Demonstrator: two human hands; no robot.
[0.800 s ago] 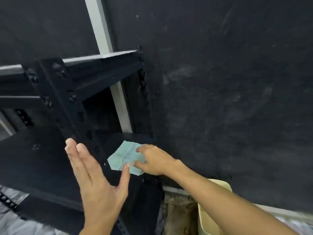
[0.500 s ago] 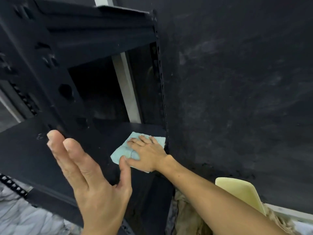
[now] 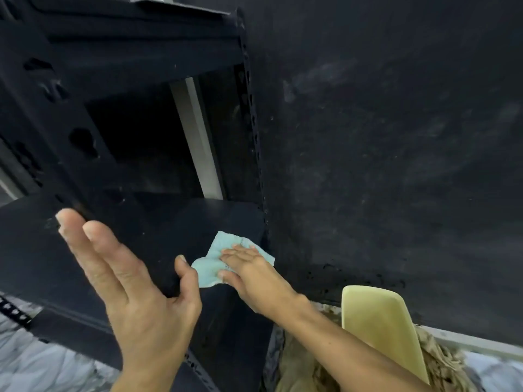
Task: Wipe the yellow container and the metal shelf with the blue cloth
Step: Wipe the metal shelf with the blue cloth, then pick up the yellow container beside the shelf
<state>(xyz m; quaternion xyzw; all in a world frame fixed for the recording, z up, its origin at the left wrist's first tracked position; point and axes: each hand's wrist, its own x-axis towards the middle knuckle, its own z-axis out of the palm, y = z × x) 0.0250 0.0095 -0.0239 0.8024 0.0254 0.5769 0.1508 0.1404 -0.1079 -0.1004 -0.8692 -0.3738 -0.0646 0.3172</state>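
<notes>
The black metal shelf fills the left half of the view, with a perforated upright post at its right edge. A light blue cloth lies on the lower shelf board near that post. My right hand presses flat on the cloth, fingers spread and pointing left. Closer to the camera, my left hand floats open in front of the shelf, palm turned right, holding nothing. The yellow container stands at the lower right on the floor, partly behind my right forearm.
A dark, smudged wall covers the right side. Brownish rags or mop strands lie around the yellow container. A pale vertical strip shows behind the shelf. White marbled floor is visible at the lower left.
The view has moved closer to the shelf. My right hand went from pinching the cloth to lying flat on it and has slid it toward the front edge near the post.
</notes>
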